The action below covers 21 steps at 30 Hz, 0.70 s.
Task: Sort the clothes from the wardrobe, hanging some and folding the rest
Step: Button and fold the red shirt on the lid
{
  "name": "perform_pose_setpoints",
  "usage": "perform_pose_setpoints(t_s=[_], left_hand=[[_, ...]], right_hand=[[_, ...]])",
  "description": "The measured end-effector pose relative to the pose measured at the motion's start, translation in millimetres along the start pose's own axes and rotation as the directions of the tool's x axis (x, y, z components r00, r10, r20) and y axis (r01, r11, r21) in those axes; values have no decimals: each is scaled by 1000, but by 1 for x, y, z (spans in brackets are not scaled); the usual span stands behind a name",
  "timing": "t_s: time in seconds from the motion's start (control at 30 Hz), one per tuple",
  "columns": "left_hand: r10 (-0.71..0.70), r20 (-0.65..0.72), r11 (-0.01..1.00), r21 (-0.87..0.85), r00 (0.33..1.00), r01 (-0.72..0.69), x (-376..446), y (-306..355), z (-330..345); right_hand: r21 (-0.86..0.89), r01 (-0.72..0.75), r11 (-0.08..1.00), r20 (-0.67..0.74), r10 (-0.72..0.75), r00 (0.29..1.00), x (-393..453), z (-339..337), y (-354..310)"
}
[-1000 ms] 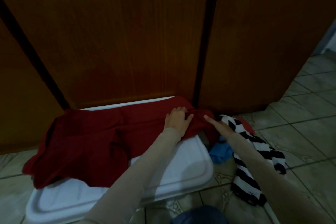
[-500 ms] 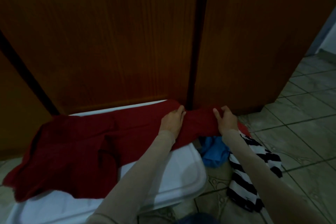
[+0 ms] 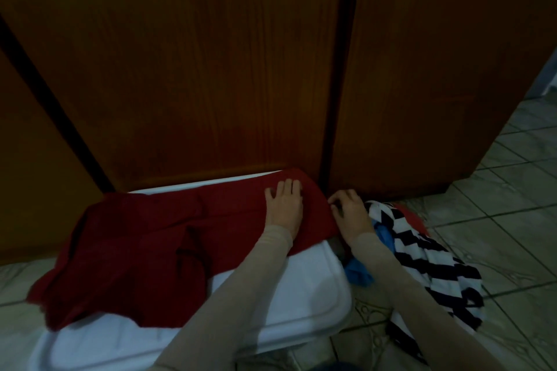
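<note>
While the left hand (image 3: pixel 284 205) presses flat on the red garment (image 3: pixel 156 250), the right hand (image 3: pixel 349 214) pinches its edge.

right hand (image 3: pixel 349 214) drawn back — red garment's (image 3: pixel 180 238) end folded in

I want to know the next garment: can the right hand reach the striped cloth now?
Probably yes. The right hand pinches the red garment's edge, right beside the striped cloth, with nothing between them.
</note>
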State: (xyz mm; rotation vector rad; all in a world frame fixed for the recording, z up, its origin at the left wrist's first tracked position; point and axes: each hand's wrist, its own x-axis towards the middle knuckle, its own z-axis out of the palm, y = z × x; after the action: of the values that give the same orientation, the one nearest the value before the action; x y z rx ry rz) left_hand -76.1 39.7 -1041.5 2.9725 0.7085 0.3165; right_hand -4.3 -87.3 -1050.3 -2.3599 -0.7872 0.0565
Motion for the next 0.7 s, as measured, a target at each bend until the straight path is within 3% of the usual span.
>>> perform_pose_setpoints(t_s=[0.1, 0.2, 0.27, 0.37, 0.53, 0.7], left_hand=[[19, -39, 999, 43, 999, -17, -15, -21, -7], [-12, -62, 998, 53, 998, 15, -32, -50, -24], [-58, -71, 998, 33, 996, 61, -42, -73, -38], [-101, -58, 991, -98, 993, 95, -55, -118, -56], [-37, 165, 870, -480, 986, 112, -96, -203, -90], [-30, 407, 771, -571, 913, 280, -157, -256, -120]], right_hand=[[-31, 145, 989, -24, -146, 989, -5, -2, -20], [-170, 273, 947, 136, -252, 958, -10, 2, -45], [-126, 322, 938, 280, -278, 919, -18, 9, -68], [22, 409, 912, 380, -386, 840, -35, 25, -100], [-10, 639, 769, 457, -565, 687, -48, 55, -144], [-35, 732, 680, 550, -599, 582, -52, 73, -178]])
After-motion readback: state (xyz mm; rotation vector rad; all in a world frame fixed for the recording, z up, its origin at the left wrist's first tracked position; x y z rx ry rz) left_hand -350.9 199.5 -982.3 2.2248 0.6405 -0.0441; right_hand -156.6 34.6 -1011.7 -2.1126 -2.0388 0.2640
